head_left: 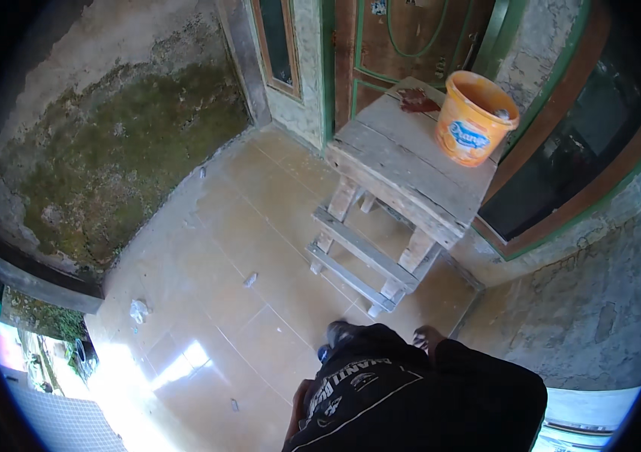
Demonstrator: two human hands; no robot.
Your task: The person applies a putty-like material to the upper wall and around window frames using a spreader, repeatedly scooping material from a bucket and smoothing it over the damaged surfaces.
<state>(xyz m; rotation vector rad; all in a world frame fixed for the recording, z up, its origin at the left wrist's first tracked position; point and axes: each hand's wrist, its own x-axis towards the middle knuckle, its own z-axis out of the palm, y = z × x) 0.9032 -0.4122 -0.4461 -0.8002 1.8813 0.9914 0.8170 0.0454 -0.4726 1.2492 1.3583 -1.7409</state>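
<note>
Looking down through the head view, we find a weathered wooden table, our landmark, with an orange plastic bucket standing upright on its top, toward the right edge. Inside the bucket we can make out a small pale item by the rim, too small to identify. A dark reddish stain marks the table's far end, left of the bucket. On the near side of the table we see the person's black printed shirt. The right hand, at the end of a black sleeve, shows just below the table's lower crossbars; it is small and partly covered, so we cannot tell whether its fingers are spread or curled. The left hand shows only as a strip beside the shirt, farther from the table, and we cannot tell its state either. Beyond the table we see a brown panelled door with green trim; to its right, a wood-framed window; and to its left, tiled floor with crumpled clear plastic, running to a mossy wall.
</note>
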